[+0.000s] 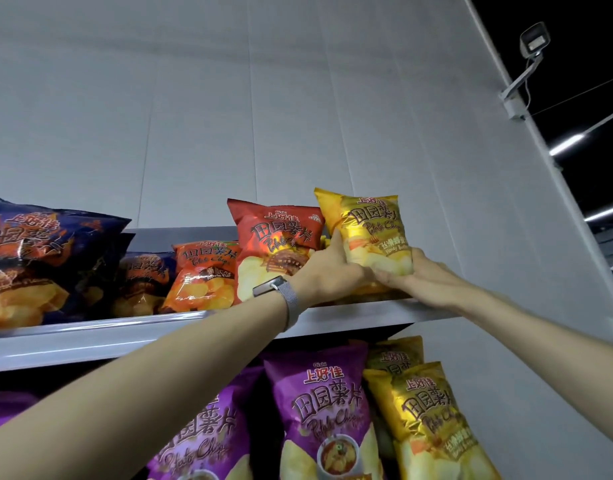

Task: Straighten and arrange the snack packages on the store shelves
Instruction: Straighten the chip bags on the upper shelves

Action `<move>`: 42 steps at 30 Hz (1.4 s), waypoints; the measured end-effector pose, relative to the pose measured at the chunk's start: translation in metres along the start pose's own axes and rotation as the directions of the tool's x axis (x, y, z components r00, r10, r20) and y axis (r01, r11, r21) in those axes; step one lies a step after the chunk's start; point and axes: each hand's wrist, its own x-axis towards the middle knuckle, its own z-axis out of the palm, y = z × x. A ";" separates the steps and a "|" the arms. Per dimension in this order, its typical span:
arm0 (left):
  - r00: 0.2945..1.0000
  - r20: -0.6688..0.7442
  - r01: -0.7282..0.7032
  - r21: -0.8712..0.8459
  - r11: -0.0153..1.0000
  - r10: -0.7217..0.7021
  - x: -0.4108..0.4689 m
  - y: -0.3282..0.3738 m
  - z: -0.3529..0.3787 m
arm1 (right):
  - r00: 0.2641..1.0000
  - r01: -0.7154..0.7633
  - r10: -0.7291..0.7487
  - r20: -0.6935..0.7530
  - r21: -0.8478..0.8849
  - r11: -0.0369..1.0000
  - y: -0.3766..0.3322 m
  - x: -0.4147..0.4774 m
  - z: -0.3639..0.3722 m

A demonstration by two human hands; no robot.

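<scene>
Left forearm [159, 368] nearest, raised. My left hand [327, 271] and right hand [419, 276] grip one yellow chip bag [374, 230]; red chip bag [277, 237] just left.

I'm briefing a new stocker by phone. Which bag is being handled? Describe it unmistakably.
On the top shelf, look far right. The gold chip bag stands there, gripped by the left hand and right hand. Its neighbour, the red bag, lacks that gold foil.

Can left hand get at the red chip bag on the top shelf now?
Likely yes, once it lets go: left hand grips the yellow bag, and the red bag stands right beside it, its upper front uncovered.
</scene>
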 end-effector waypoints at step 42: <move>0.997 -0.061 -0.018 0.298 0.954 0.038 -0.013 -0.013 0.015 | 0.980 -0.192 0.172 -0.101 -0.243 0.951 -0.013 -0.025 0.006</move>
